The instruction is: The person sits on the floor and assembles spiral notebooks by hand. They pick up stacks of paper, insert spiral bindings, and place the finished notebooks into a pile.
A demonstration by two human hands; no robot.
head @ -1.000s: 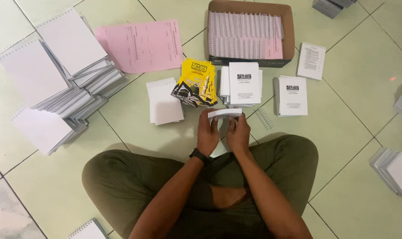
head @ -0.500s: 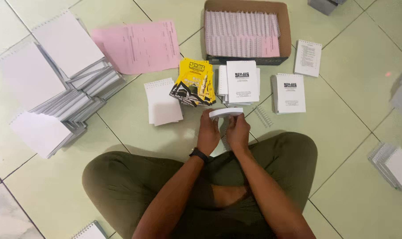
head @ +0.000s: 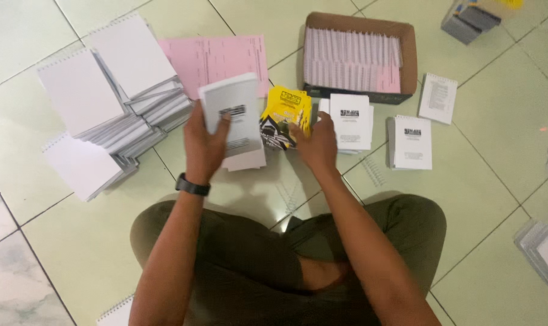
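Note:
I sit cross-legged on a pale tiled floor. My left hand (head: 205, 147), with a black watch on the wrist, holds a small white booklet (head: 233, 111) upright above a low white stack (head: 245, 160). My right hand (head: 315, 143) reaches forward and touches the stack of yellow covers (head: 285, 115). Just right of it lies a white printed booklet stack (head: 351, 121), and another one (head: 412, 142) lies further right.
Spiral-bound white notebooks (head: 105, 102) are piled at the left, pink sheets (head: 216, 57) behind them. A cardboard box (head: 359, 57) of bound pads stands ahead. Loose spiral wire (head: 374, 171) lies on the tiles. More pads (head: 542, 247) lie at the right edge.
Both hands were together at my lap on one white booklet. Now the left hand has lifted it forward and left, and the right hand has let go and reached to the yellow covers.

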